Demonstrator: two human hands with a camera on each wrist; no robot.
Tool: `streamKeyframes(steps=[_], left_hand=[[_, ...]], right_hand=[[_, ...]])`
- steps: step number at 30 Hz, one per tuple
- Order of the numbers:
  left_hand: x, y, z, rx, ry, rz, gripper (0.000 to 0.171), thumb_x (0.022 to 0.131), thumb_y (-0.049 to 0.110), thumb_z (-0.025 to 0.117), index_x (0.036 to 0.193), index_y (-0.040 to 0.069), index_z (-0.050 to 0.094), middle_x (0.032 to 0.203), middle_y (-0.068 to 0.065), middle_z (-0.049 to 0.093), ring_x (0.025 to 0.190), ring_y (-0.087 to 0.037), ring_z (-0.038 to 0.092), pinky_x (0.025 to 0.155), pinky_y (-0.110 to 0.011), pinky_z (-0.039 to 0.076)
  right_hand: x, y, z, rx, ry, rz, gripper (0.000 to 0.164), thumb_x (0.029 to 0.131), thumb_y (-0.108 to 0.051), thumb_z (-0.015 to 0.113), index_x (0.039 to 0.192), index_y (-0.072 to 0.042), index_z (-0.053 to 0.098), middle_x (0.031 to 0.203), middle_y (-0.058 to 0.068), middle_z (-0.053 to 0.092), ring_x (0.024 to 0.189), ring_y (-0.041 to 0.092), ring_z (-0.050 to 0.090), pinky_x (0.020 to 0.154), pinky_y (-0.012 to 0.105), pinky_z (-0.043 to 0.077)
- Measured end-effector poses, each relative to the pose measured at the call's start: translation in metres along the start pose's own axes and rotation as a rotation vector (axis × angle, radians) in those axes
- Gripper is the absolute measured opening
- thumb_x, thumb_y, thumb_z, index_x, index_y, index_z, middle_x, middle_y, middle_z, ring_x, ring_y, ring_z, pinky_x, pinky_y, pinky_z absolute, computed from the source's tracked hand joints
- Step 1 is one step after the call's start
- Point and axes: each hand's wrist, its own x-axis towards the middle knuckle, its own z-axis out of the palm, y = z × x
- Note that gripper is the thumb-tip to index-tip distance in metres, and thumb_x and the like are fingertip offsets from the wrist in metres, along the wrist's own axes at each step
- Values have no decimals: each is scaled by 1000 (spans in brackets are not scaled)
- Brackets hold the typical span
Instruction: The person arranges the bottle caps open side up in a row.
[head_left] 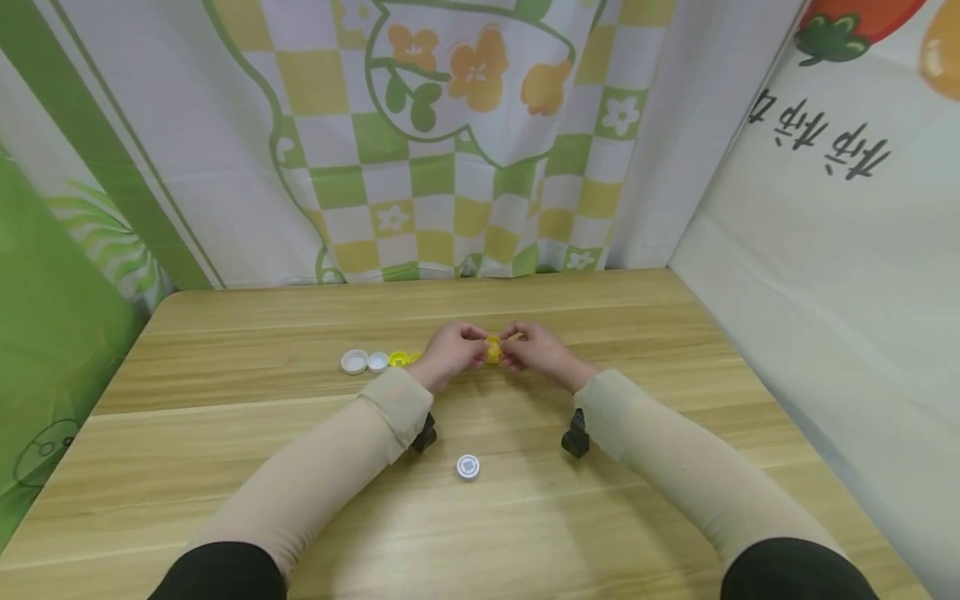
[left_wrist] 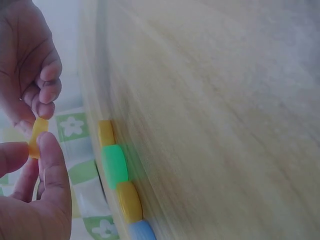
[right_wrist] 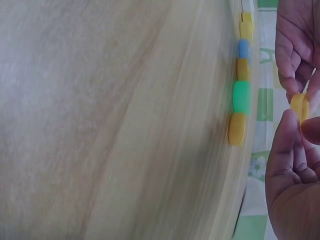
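Between the fingertips of both hands is a yellow bottle cap, raised above the wooden table. My left hand pinches its left side and my right hand its right side; the wrist views show thumbs and fingers on it. A row of caps lies on the table beside the hands, partly behind the left one in the head view. It includes a green cap, a blue cap, several yellow ones and two white caps at the left end.
A single white cap with a grey mark sits between the forearms, nearer the front. Black wrist devices stick out under the sleeves. Beyond the table's back edge hangs a checkered curtain; a white wall sheet borders the right.
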Motion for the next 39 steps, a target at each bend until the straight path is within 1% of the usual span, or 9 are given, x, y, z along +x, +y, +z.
streamKeyframes(steps=[5,12,14,18,21,25,32,35,39], left_hand=[[3,2,0,22,2,-3,22,104,3,58,122,-8,62,113,-19,66,96,-29,69,94,-44,58],[9,7,2,79,-34,-43,38,109,15,48,138,-8,56,126,-22,64,111,-32,67,100,-41,55],[10,9,4,66,-42,-62,42,109,16,47,142,-9,52,130,-23,62,114,-33,65,102,-41,54],[13,10,7,25,-51,-100,43,110,18,45,142,-10,50,135,-24,59,120,-35,62,105,-41,51],[14,10,9,-16,-72,-108,43,111,19,41,140,-12,50,137,-25,56,123,-36,60,105,-41,51],[16,11,10,-66,-116,-117,50,113,24,34,144,-13,46,142,-28,51,127,-38,55,106,-40,50],[19,11,14,-111,-141,-152,56,114,31,31,147,-13,44,146,-29,49,130,-39,53,107,-43,48],[19,10,18,-84,-156,-151,55,114,30,32,147,-12,44,148,-27,49,129,-39,54,106,-44,50],[16,9,21,18,-171,-129,52,113,29,35,147,-9,46,144,-26,52,125,-39,57,101,-44,53]], right_hand=[[2,3,-4,76,-10,19,29,108,-7,47,129,12,54,104,25,68,87,24,67,72,28,58],[1,0,-9,86,0,61,35,111,-12,42,134,13,52,107,18,65,95,25,65,75,24,57],[1,1,-11,85,10,70,36,111,-12,42,135,13,52,107,18,64,95,24,65,76,24,57],[4,5,-14,88,22,75,37,111,-12,42,137,13,51,108,18,65,93,21,65,76,23,57],[5,9,-16,91,25,70,37,111,-11,43,137,14,51,110,20,65,89,18,65,75,22,57],[7,13,-18,91,17,69,37,110,-11,43,136,15,51,112,23,65,84,15,64,73,21,57],[9,19,-24,82,-7,63,34,110,-11,44,130,16,53,103,17,66,83,16,64,73,23,58],[9,22,-26,78,-17,73,32,110,-12,44,125,14,55,98,13,66,81,15,63,72,23,58],[9,25,-27,77,-30,88,31,109,-11,45,124,14,56,94,9,65,79,13,63,71,22,57]])
